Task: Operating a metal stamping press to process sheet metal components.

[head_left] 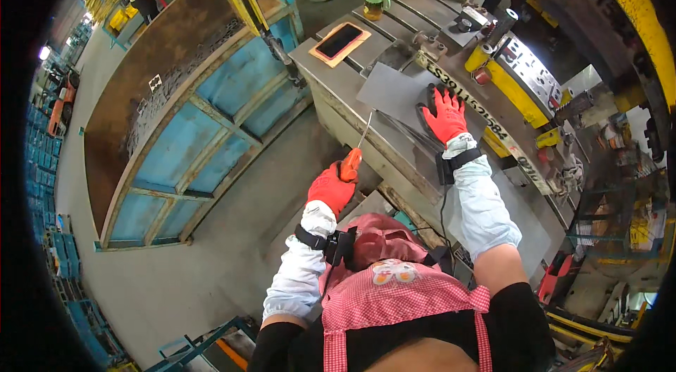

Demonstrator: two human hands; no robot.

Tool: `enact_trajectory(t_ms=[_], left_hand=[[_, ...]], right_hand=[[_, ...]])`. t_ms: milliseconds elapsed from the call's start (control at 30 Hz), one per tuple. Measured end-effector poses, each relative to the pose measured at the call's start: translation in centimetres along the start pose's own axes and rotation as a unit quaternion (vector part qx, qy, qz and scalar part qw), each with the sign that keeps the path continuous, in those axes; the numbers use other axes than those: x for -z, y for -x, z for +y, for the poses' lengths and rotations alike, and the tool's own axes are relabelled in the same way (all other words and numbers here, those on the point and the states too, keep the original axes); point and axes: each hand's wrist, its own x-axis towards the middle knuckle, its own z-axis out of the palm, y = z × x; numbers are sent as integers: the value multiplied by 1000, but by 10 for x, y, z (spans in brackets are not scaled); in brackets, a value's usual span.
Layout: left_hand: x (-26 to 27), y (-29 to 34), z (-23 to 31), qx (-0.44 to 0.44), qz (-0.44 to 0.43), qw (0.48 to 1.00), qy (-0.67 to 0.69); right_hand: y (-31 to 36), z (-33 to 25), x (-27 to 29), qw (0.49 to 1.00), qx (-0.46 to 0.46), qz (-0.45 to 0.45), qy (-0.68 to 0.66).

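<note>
Head camera caught the left hand (332,187), mid-frame, wrapped around an orange-handled tool (351,162) slanting up-right toward a grey sheet (387,88) at upper centre, where the nearer right hand (446,117) lay fingers-spread at its right edge.

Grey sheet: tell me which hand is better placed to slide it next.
Probably the right hand: it is open at the right side of the grey sheet, with no tool visible in it. The left hand grips an orange tool, farther from the sheet.
</note>
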Motion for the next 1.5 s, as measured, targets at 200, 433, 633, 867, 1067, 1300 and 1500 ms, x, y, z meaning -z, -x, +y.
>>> enact_trajectory(t_ms=[200,433,633,867,1067,1300,1500], left_hand=[[2,-9,-8,31,-50,998,30],[28,1,20,82,-123,988,44],[5,-5,-12,15,-31,996,87],[-11,-9,-36,-4,19,996,92],[-11,0,-43,-2,-12,993,117],[-14,7,-18,13,-68,990,126],[-2,20,-20,6,-63,988,141]], right_hand=[[0,1,-3,1000,9,12,11],[1,-2,-1,1000,-7,-1,4],[10,-37,14,993,109,34,2],[11,-73,-6,967,196,-22,161],[16,-56,-19,937,258,-35,231],[1,-90,-16,956,178,-2,232],[19,-72,-5,885,256,46,385]])
